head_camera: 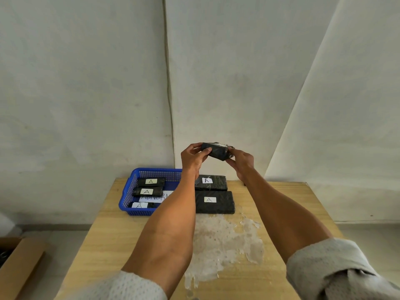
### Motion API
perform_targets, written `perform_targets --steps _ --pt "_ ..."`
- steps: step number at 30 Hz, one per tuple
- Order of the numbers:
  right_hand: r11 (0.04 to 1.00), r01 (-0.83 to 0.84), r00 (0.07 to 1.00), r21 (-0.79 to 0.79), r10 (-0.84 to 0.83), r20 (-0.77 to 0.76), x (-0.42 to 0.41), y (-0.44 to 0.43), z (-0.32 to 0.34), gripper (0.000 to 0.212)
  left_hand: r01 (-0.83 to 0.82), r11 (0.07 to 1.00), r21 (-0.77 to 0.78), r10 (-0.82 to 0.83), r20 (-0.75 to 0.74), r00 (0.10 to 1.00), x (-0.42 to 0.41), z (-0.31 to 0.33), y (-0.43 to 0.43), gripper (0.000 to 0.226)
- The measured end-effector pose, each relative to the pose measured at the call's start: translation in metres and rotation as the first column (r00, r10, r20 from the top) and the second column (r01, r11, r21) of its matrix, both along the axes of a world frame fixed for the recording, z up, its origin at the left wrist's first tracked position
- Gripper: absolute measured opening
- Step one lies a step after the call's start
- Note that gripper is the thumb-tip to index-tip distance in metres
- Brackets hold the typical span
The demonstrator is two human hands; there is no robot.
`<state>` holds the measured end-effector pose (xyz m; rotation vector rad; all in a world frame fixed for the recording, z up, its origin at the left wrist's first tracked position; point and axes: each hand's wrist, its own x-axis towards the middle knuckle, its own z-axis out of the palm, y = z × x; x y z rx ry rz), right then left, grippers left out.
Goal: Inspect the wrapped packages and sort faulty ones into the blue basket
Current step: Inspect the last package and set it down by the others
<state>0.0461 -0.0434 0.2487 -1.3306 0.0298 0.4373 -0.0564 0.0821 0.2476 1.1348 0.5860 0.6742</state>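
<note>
a black, film-wrapped package [215,151] is held up between both hands, long axis running level from the left hand [193,159] to the right hand [241,162], fingers curled round each end. below the fingers, three packages [151,181] marked "a" lie in the blue basket [129,191] on a sheet [158,197] reading partly "abnorm"; two packages [214,202] marked "a" rest on the table [281,202].

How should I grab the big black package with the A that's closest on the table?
Take its right end, from above. The near package lies flat, long side left to right. The far package sits close behind it and the blue basket stands to its left, so the right end looks freest. Pinch across the narrow width there.
</note>
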Motion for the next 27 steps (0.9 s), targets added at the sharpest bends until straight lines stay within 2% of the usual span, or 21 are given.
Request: perform_targets --steps 2,5,6,8,10,13,15,18,20,21,23,27 --pt "0.999 -0.006 1.000 0.039 0.006 -0.007 0.000 -0.001 0.002 0.036 0.007 1.000 -0.027 -0.007 -0.006 1.000 0.001 -0.001 0.001 0.037" --pt "0.992 -0.048 0.997 0.119 0.054 -0.050 0.003 -0.002 0.003 0.096 0.070 0.978 -0.194 -0.077 -0.026 0.997 0.001 0.000 0.001 0.039" --pt "0.992 -0.069 0.997 0.104 0.073 -0.037 0.004 -0.001 0.003 0.109 0.092 0.966 -0.241 -0.108 -0.051 0.993 0.001 -0.001 0.001 0.045" --pt "0.994 -0.106 0.994 0.040 0.105 0.027 0.004 0.000 0.005 0.117 0.104 0.954 -0.280 -0.139 -0.108 0.984 0.001 -0.005 -0.001 0.058" --pt "0.992 -0.125 0.986 -0.009 0.125 0.107 0.002 0.001 0.008 0.105 0.072 0.940 -0.332 -0.116 -0.115 0.987 0.000 -0.009 0.000 0.056" --pt "0.995 -0.096 0.975 -0.028 0.100 0.200 0.003 -0.003 0.013 0.062 -0.063 0.905 -0.422 0.001 -0.144 0.990 -0.001 -0.015 0.001 0.020" --pt "0.995 -0.086 0.963 -0.043 0.095 0.254 0.005 -0.007 0.016 0.040 -0.136 0.898 -0.419 0.043 -0.225 0.973 -0.004 -0.018 0.006 0.017" --pt "0.987 -0.157 0.941 -0.038 0.161 0.298 0.006 -0.014 0.016 0.039 -0.067 0.912 -0.405 -0.071 -0.316 0.946 -0.009 -0.019 0.008 0.016" --pt "0.971 -0.220 0.908 -0.094 0.239 0.345 0.002 -0.016 0.015 0.043 0.023 0.911 -0.411 -0.176 -0.339 0.924 -0.012 -0.015 0.003 0.010" --pt "0.962 -0.245 0.893 -0.119 0.272 0.359 -0.001 -0.015 0.013 0.038 0.049 0.911 -0.410 -0.207 -0.350 0.914 -0.013 -0.014 0.001 0.011" --pt "0.952 -0.268 0.880 -0.147 0.304 0.366 -0.009 -0.012 0.013 0.029 0.088 0.903 -0.421 -0.253 -0.353 0.901 -0.012 -0.013 -0.002 0.023" --pt "0.945 -0.274 0.881 -0.178 0.321 0.347 -0.016 -0.009 0.018 0.033 0.111 0.858 -0.501 -0.276 -0.268 0.923 -0.011 -0.014 -0.007 0.046"
